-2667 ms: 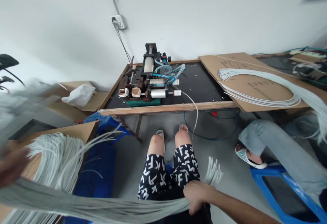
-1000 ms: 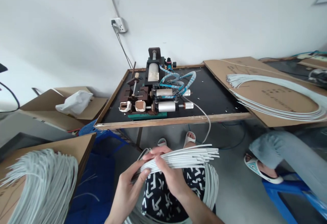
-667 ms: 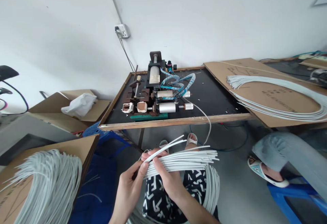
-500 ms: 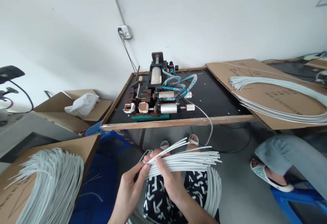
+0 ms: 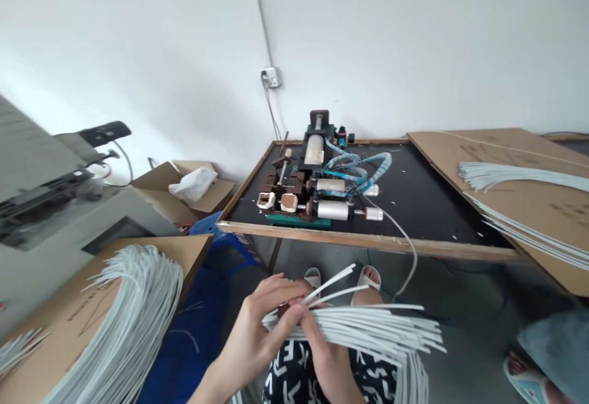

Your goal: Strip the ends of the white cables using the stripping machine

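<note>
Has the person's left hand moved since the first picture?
Yes: judged against the table, the left hand has moved right, from well left of the table to below its front edge.

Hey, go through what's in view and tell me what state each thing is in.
Left hand: closed on the bundle.
Right hand: pinching the bundle.
White cable bundle: fanned out, a few strands sticking up.
Cable pile: curved, lying on cardboard.
Pneumatic machine: untouched, hoses attached.
Cardboard box: open.
White plastic bag: crumpled in the box.
</note>
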`<state>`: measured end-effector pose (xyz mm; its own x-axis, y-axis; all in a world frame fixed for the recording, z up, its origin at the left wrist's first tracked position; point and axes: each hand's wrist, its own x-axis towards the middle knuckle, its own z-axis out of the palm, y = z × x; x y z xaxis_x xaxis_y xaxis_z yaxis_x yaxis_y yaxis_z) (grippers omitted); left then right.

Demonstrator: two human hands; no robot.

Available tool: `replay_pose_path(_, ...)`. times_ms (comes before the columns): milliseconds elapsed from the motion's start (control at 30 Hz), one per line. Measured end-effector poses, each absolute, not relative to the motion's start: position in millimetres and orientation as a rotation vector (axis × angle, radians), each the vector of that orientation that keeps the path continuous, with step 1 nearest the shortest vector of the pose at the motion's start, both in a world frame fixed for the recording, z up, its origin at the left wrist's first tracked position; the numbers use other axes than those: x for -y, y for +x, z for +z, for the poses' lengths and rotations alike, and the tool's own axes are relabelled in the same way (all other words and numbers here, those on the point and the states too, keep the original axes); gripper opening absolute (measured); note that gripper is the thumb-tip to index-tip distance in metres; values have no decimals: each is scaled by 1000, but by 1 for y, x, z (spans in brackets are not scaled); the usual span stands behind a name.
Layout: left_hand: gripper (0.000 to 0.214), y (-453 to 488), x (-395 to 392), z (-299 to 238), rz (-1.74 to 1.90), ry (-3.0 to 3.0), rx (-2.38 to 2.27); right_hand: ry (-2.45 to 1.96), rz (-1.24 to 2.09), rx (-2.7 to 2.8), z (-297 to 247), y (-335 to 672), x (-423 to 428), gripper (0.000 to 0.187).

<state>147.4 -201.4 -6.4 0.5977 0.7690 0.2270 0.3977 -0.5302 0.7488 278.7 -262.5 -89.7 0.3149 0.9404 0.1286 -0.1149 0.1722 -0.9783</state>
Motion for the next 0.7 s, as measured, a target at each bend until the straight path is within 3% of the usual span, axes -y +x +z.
replay_pose_path(133,29,166,200,8,679,2157,-803,-1183,881,885,-83,278,265,42)
replay_pose_path(267,33,173,193,4,785,1969,-896,-1156,844,881,-69,280,261,30)
replay_pose_path(433,45,168,155,-16,1094,1369,-1064,-984,1192,555,-83,280,258,37)
replay_pose_path(600,44,155,123,-31,1070,1021,-967,-948,1189,572,-93,283,264,43)
replay_pose_path(700,41,153,120,-34,1093,1036,-959,-968,1163,641,-88,285,270,37)
